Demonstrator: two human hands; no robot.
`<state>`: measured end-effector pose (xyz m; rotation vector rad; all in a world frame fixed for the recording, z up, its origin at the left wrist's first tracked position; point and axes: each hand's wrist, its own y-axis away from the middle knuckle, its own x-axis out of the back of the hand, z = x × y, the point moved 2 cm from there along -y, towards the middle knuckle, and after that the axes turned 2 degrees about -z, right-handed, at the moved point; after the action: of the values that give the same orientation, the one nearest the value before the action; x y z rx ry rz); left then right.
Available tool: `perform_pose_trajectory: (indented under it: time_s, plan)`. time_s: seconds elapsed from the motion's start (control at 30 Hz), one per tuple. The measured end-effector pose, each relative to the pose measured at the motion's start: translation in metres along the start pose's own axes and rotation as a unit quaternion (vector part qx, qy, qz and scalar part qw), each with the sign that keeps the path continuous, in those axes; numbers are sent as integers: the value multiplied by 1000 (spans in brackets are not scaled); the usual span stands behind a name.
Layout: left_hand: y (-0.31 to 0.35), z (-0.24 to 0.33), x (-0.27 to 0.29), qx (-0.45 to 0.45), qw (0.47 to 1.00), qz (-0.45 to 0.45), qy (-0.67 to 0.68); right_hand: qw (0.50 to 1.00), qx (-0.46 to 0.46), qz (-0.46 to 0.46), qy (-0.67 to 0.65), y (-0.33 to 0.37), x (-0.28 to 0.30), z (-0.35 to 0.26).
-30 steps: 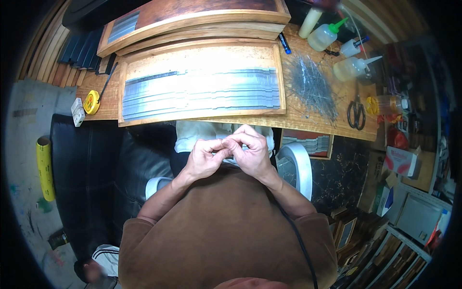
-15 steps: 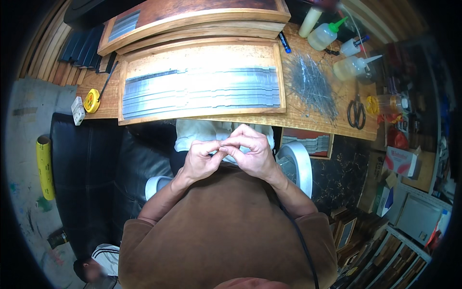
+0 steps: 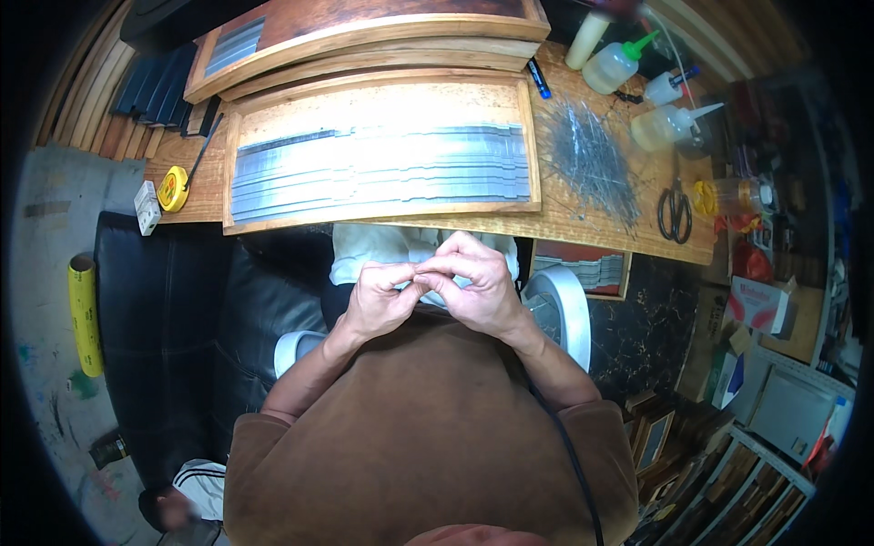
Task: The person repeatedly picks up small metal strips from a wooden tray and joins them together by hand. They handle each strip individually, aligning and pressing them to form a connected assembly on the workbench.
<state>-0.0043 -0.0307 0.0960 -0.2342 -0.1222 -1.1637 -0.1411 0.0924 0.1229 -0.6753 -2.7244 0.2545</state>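
My left hand (image 3: 381,302) and my right hand (image 3: 475,289) meet fingertip to fingertip in front of my chest, just off the table's near edge. Thumbs and forefingers on both sides are pinched together. Whatever lies between them is hidden or too small to name. Beyond the hands, a shallow wooden tray (image 3: 533,173) sits on the wooden table (image 3: 583,227). Rows of thin grey metal strips (image 3: 382,177) fill its nearer part. To the tray's right lies a loose heap of fine, wire-like grey pieces (image 3: 592,164).
Black scissors (image 3: 675,215), squeeze bottles (image 3: 612,68) and a blue marker (image 3: 539,80) lie on the right. A yellow tape measure (image 3: 173,188) rests at the left edge. More wooden trays (image 3: 382,55) are stacked behind. Chair armrests (image 3: 563,314) flank me; a person (image 3: 196,487) is at lower left.
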Motion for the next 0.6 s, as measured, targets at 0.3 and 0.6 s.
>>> perform_pose_trajectory:
  time_s: [0.3,0.6]
  plan:
    - [3,-9,-4,143,977,-88,135,993,-102,26,-57,6,-5,10]
    - [-28,-40,-3,329,858,-128,374,866,-345,44,-360,18,-10,59]
